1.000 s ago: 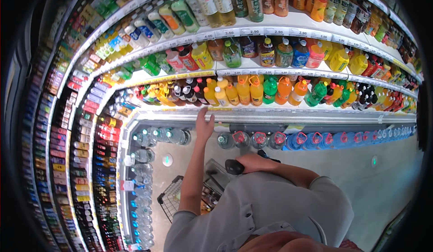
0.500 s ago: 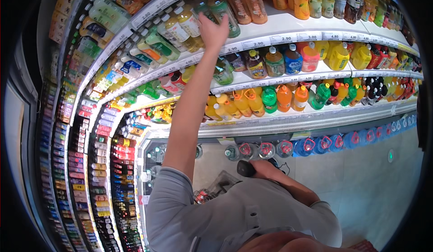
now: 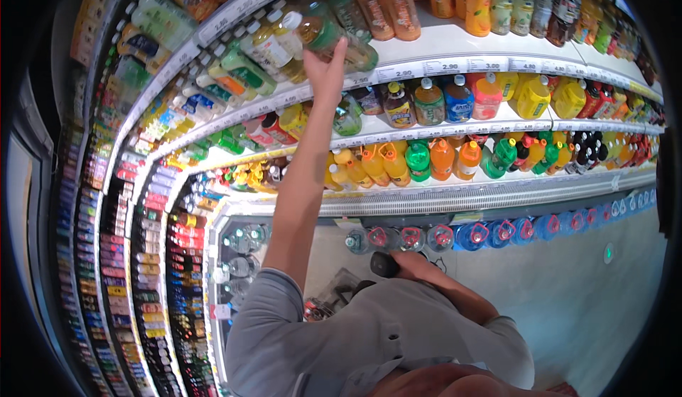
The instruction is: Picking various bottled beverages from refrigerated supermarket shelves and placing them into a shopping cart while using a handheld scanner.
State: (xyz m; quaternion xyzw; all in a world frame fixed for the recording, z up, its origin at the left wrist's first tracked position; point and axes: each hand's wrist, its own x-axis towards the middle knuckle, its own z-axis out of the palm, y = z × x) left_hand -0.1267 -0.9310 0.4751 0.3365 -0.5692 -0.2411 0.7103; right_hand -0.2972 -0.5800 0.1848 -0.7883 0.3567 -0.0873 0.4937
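Observation:
My left hand (image 3: pixel 327 77) reaches up to the upper shelf with its fingers closed around a drink bottle (image 3: pixel 324 36). This bottle has a white cap and a green label, and it tilts with its cap toward the left. Yellowish bottles (image 3: pixel 270 49) stand close on its left, and a dark green-labelled bottle (image 3: pixel 346 6) stands behind it. Down by my body, my right hand (image 3: pixel 415 265) is closed on a black rounded object (image 3: pixel 384 264) whose kind I cannot make out.
Orange bottles (image 3: pixel 398 6) stand right of my left hand. Juice jugs (image 3: pixel 373 164) and other bottles fill the lower shelves. Large water jugs (image 3: pixel 472 235) line the floor along the cooler's base. A basket or cart (image 3: pixel 323 308) shows partly beside my body. Packed shelves (image 3: pixel 153 276) curve down the left.
My left hand has closed on the green-labelled bottle and tipped it leftward, its lower end swinging out over the shelf front. My right hand keeps its hold on the black object.

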